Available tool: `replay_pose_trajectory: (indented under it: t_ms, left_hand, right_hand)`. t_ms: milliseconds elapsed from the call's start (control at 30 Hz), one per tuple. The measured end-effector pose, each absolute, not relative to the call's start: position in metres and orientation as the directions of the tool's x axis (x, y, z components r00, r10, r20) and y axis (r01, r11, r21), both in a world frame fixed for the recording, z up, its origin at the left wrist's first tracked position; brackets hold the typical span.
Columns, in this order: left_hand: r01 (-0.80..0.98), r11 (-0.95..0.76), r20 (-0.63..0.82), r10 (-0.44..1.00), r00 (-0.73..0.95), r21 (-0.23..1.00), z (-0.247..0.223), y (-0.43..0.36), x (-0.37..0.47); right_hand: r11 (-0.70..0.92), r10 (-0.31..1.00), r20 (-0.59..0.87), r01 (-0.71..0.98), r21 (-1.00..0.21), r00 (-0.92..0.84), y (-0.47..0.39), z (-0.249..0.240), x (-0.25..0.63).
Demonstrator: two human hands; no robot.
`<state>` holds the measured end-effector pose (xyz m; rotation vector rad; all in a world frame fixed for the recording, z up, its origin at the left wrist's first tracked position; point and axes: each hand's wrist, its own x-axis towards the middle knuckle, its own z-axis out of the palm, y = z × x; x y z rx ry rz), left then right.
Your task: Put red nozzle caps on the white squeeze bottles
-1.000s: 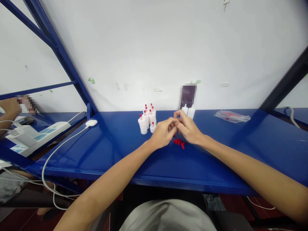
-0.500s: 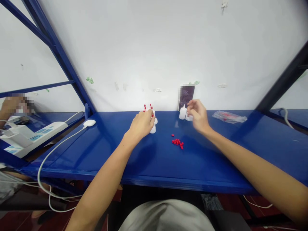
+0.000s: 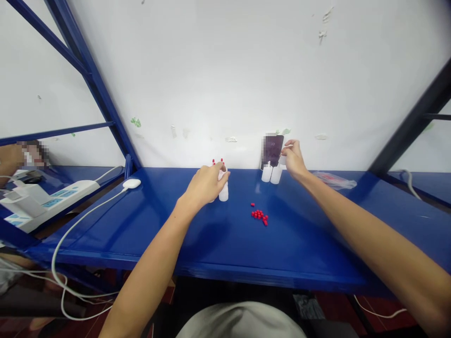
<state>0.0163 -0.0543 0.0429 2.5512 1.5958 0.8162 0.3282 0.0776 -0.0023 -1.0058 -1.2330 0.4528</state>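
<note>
My left hand (image 3: 207, 184) is at the middle of the blue table, its fingers closed round the upper part of a small white squeeze bottle (image 3: 223, 193). Behind this hand stand capped bottles with red tips (image 3: 221, 160), mostly hidden. My right hand (image 3: 294, 160) is raised near the back edge, thumb and fingers pinched at a white plastic bottle top (image 3: 283, 160). Just left of it stand white bottles (image 3: 267, 173) without red caps. Several small red caps (image 3: 260, 215) lie loose on the table between my two hands, nearer to me.
A phone (image 3: 274, 149) leans against the white wall behind the bottles. A clear plastic bag (image 3: 334, 180) with something red inside lies at the right. To the left are a white puck-shaped device (image 3: 131, 183) on a cable and a power strip (image 3: 56, 199). Blue frame posts flank the table.
My right hand has shifted slightly right and up from the uncapped bottles, which show more fully. My left hand stays by the capped group, with the bottle under its fingers now more visible.
</note>
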Motion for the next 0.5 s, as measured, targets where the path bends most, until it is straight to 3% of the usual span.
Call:
replay_pose_trajectory:
  t_ms: [100, 267, 367, 500]
  left_hand:
    - [0.716, -0.559, 0.319, 0.829, 0.460, 0.419, 0.055, -0.054, -0.012]
    - [0.772, -0.312, -0.119, 0.888, 0.445, 0.554, 0.051, -0.044, -0.072]
    - [0.823, -0.171, -0.434, 0.781, 0.449, 0.542, 0.042, -0.037, -0.094]
    - [0.861, -0.149, -0.553, 0.710, 0.435, 0.487, 0.035, -0.032, -0.094]
  right_hand:
    - [0.514, 0.787, 0.553, 0.205, -0.833, 0.274, 0.085, -0.009, 0.329]
    - [0.482, 0.829, 0.510, 0.168, -0.860, 0.230, 0.087, -0.019, 0.331]
    - [0.491, 0.830, 0.511, 0.142, -0.860, 0.225, 0.085, -0.018, 0.329]
    - [0.528, 0.814, 0.548, 0.146, -0.837, 0.195, 0.083, -0.016, 0.329]
